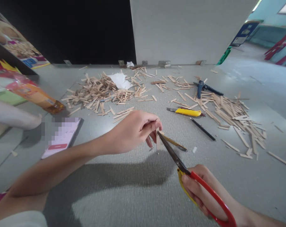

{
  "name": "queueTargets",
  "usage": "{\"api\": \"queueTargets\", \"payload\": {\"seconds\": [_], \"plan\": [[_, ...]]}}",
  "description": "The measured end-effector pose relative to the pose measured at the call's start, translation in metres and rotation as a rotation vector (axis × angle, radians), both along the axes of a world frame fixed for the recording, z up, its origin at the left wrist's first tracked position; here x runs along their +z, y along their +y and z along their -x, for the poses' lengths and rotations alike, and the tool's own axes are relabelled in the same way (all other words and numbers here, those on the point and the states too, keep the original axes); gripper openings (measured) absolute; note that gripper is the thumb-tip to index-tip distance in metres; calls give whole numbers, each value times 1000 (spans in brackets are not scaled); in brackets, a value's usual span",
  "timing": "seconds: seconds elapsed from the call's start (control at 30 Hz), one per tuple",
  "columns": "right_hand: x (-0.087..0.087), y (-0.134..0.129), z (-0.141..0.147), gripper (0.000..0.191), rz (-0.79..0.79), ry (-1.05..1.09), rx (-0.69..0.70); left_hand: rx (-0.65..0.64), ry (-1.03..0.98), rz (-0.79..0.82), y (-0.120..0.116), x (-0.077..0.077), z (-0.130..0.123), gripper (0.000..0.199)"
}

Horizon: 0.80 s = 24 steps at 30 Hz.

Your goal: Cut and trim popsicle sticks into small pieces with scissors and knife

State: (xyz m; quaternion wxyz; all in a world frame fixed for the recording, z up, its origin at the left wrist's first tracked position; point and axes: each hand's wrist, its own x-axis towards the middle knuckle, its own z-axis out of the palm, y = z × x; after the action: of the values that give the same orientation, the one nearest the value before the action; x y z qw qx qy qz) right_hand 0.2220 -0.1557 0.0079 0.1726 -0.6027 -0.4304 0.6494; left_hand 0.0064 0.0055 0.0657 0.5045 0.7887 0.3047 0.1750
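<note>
The left hand (133, 132) is pinched shut at the tips: its thumb and first finger press on the top of a small flat stick (158, 143). The other fingers curl in loosely below. The stick hangs down from the pinch, above the floor (133, 195). The right hand (204, 186) is closed around the handles of the scissors (172, 153), one red and one yellow. The scissors point up and to the left, and the tips of the dark blades touch or almost touch the stick, just under the left fingertips. I cannot tell how wide the blades are open. The two hands are apart, with the blades between them. A thin yellow-brown thing (174, 142) is just beside the blades; it is not clear what it is. Past the hands, on the floor, are a yellow cutter (187, 112) and a black pen (202, 129). A dark blue tool (200, 88) lies by the right pile (237, 116) of sticks. The left pile (95, 94) has white paper (120, 81) on it. A phone (62, 135) lies near the left arm, and a bottle (36, 94) is tipped over farther left.
</note>
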Motion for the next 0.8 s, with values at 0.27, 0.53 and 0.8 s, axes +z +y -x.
{"api": "queueTargets", "payload": {"seconds": [0.27, 0.53, 0.8], "plan": [[0, 3, -6, 77, 14, 146, 13, -98, 47, -150, 12, -4, 1, 26], [-18, 2, -8, 81, -2, 200, -115, -31, -6, 88, 14, -1, -4, 29], [-9, 3, -10, 82, -77, 178, -37, -8, -14, 133, 12, 1, -3, 32]]}}
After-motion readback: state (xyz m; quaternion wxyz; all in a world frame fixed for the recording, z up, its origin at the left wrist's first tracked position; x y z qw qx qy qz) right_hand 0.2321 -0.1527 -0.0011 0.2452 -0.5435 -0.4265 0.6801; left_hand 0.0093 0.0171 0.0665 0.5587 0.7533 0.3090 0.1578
